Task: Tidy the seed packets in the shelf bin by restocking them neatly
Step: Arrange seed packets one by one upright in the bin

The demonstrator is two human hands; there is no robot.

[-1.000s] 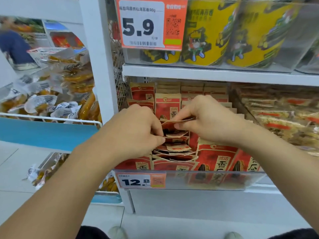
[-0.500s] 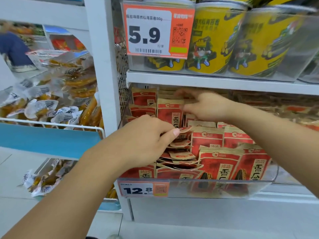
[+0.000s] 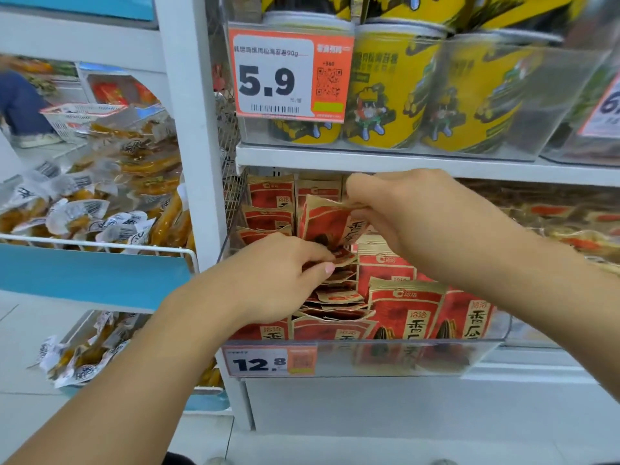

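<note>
Packet (image 3: pixel 327 224) pinched by right hand (image 3: pixel 406 219); left hand (image 3: pixel 278 276) grips stacked packets (image 3: pixel 339 293).

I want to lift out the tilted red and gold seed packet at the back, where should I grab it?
Pinch the flat gold top seal of the tilted red and gold seed packet, coming from above. That edge stands clear of its neighbours, and the right hand already pinches it there.

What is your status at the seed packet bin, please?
Right hand pinches a tilted seed packet by its top. Left hand grips the flat-lying packets. Nothing in the way.
</note>
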